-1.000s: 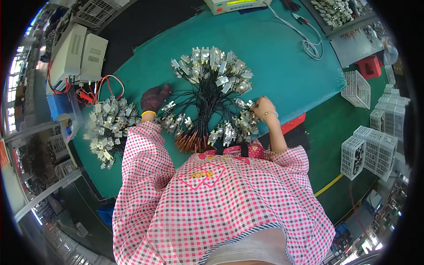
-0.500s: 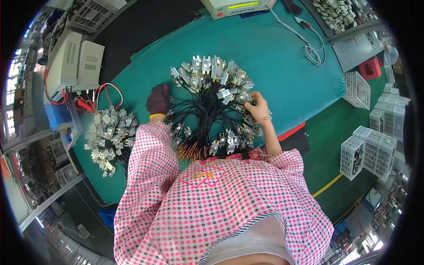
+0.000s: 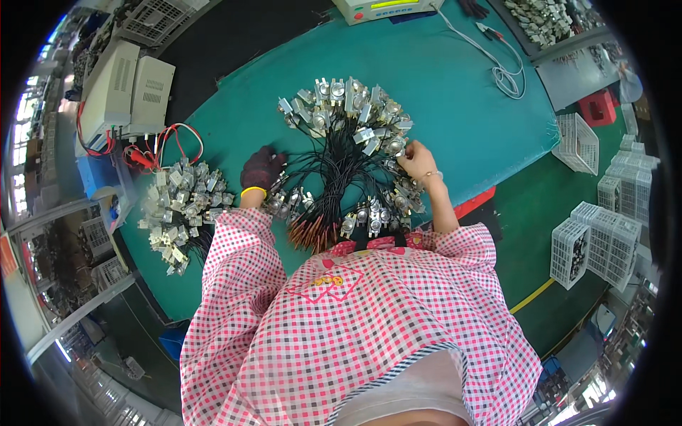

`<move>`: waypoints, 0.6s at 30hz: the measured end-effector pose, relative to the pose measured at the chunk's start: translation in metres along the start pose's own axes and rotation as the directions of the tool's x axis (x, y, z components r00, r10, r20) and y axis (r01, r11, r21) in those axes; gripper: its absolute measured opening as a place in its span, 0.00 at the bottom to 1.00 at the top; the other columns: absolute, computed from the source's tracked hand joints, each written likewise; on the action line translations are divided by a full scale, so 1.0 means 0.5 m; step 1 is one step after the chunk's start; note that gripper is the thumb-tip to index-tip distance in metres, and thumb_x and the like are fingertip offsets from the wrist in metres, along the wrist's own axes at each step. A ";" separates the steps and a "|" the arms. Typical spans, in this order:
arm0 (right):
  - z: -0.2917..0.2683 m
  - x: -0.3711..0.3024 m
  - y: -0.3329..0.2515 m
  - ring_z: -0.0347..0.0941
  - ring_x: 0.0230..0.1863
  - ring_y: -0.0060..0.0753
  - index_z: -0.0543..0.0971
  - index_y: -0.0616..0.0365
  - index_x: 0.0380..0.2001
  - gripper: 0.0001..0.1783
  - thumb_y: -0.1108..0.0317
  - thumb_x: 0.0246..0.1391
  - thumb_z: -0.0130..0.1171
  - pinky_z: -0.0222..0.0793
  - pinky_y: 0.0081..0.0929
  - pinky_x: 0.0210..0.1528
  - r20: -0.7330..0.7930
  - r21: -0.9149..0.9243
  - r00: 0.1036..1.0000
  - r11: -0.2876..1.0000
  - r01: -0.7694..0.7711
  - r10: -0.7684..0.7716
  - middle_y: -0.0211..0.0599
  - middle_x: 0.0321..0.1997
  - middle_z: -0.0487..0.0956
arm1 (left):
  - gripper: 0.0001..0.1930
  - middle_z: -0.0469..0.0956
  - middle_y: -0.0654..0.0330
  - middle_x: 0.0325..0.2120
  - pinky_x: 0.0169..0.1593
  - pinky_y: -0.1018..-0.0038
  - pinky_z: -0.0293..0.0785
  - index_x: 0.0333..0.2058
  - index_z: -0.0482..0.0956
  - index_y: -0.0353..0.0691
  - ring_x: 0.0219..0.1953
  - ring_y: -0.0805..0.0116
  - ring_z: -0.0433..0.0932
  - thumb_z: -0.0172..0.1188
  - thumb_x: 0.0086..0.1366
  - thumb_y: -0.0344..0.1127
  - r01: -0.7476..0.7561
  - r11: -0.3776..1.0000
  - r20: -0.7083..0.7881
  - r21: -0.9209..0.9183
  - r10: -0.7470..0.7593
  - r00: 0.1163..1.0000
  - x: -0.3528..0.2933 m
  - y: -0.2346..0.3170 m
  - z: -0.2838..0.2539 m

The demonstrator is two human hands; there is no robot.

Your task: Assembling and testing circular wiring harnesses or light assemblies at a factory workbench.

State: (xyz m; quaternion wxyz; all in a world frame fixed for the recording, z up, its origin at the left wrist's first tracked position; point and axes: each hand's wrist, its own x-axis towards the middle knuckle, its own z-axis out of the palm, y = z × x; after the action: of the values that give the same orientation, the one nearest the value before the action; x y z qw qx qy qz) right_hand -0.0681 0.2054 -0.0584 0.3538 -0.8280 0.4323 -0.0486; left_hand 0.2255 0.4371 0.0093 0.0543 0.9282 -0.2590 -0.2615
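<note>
One wired bundle (image 3: 339,153) lies mostly fanned out between gloved left hand (image 3: 263,169) and bare right hand (image 3: 420,163), grips impossible to tell; a second bundle (image 3: 186,197) sits aside.

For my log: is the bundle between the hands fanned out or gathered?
Fanned out: the metal parts spread in an arc, while their black wires bunch toward the brown tips.

We are finding no words or numbers that we can read. On the bench-top tester (image 3: 387,11), we are seeing a lit yellow-green display strip (image 3: 396,4), too small for reading, and on the checked smock (image 3: 369,305) we are seeing a pink-outlined yellow motif (image 3: 329,281), its details blurring.
</note>
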 end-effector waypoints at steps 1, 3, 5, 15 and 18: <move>-0.004 0.001 -0.008 0.73 0.29 0.45 0.72 0.62 0.25 0.16 0.63 0.35 0.65 0.68 0.35 0.34 0.003 0.029 0.998 0.998 -0.060 0.060 0.46 0.25 0.76 | 0.26 0.75 0.50 0.44 0.52 0.61 0.67 0.47 0.73 0.49 0.49 0.51 0.72 0.56 0.53 0.57 -0.009 0.999 0.054 -0.044 0.011 0.998 0.002 -0.021 0.002; -0.015 0.005 -0.023 0.73 0.32 0.47 0.73 0.63 0.27 0.19 0.60 0.36 0.65 0.68 0.36 0.36 0.066 0.011 0.990 0.992 -0.128 0.127 0.49 0.28 0.76 | 0.28 0.74 0.50 0.45 0.52 0.62 0.66 0.48 0.73 0.48 0.49 0.51 0.71 0.56 0.53 0.58 -0.014 1.000 0.105 -0.027 0.017 0.994 0.008 -0.044 0.006; 0.001 0.021 -0.016 0.73 0.34 0.48 0.72 0.63 0.30 0.22 0.58 0.37 0.66 0.68 0.36 0.38 0.061 -0.069 0.987 0.987 -0.147 0.151 0.51 0.32 0.76 | 0.29 0.74 0.50 0.46 0.53 0.62 0.66 0.49 0.73 0.46 0.50 0.51 0.71 0.57 0.52 0.59 -0.024 1.000 0.155 -0.013 0.025 0.988 0.018 -0.052 0.004; 0.000 -0.032 -0.047 0.69 0.48 0.54 0.70 0.57 0.45 0.31 0.51 0.41 0.65 0.67 0.39 0.49 0.118 -0.296 0.924 0.902 -0.316 0.363 0.53 0.47 0.70 | 0.27 0.74 0.50 0.45 0.51 0.60 0.67 0.44 0.75 0.42 0.48 0.50 0.72 0.57 0.53 0.57 0.016 0.998 0.159 0.065 -0.026 0.987 0.003 -0.063 0.019; 0.002 -0.064 -0.062 0.67 0.52 0.53 0.69 0.55 0.49 0.33 0.49 0.43 0.63 0.65 0.41 0.51 0.138 -0.331 0.901 0.876 -0.350 0.412 0.51 0.48 0.70 | 0.26 0.75 0.47 0.43 0.49 0.59 0.68 0.42 0.75 0.41 0.46 0.50 0.73 0.57 0.53 0.57 0.015 0.998 0.137 0.066 -0.024 0.990 -0.001 -0.072 0.025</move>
State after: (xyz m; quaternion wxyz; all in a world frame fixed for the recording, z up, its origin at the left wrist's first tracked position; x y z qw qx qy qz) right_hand -0.0666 0.2417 -0.0324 0.2699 -0.7703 0.5511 0.1735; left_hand 0.2349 0.4687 -0.0097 0.0034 0.9117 -0.2612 -0.3170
